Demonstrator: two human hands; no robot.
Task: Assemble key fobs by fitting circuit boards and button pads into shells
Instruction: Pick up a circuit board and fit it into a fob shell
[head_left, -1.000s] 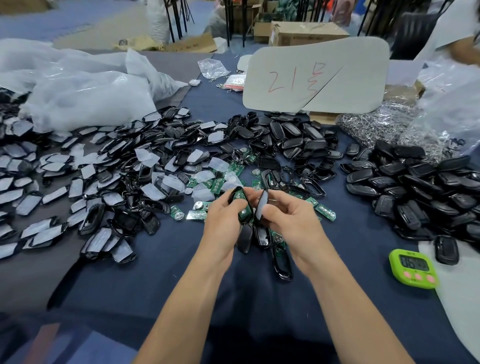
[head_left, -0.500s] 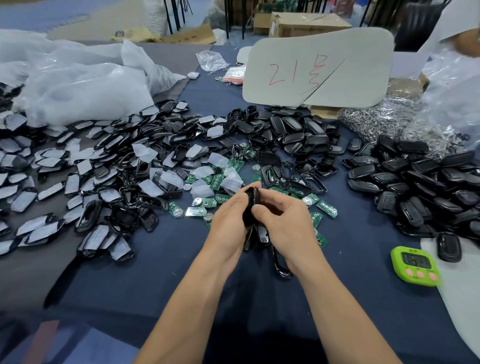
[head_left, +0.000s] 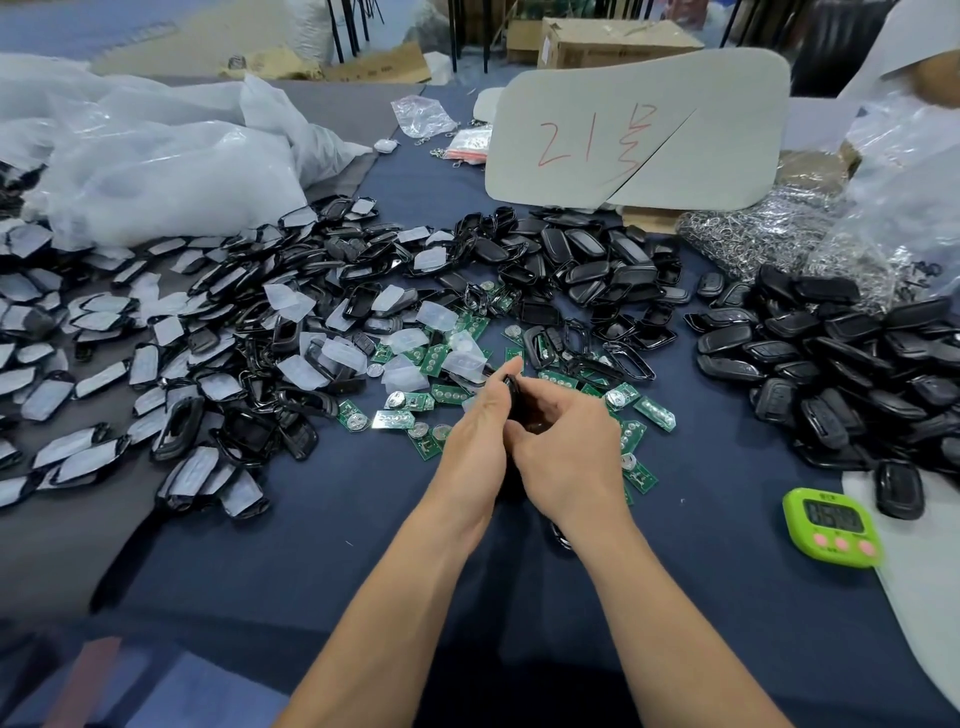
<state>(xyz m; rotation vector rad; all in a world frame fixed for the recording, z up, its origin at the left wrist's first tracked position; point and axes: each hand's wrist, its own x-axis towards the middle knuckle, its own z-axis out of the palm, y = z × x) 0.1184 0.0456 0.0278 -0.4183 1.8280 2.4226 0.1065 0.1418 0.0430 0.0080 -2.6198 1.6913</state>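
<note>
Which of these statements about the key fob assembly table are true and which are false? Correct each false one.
1. Both hands, left hand and right hand, press together on one black key fob. True.
2. The timer is red. False: it is green.
3. Green circuit boards lie loose on the blue cloth. True.
4. The finished black fobs are piled on the person's left. False: they are on the right.
</note>
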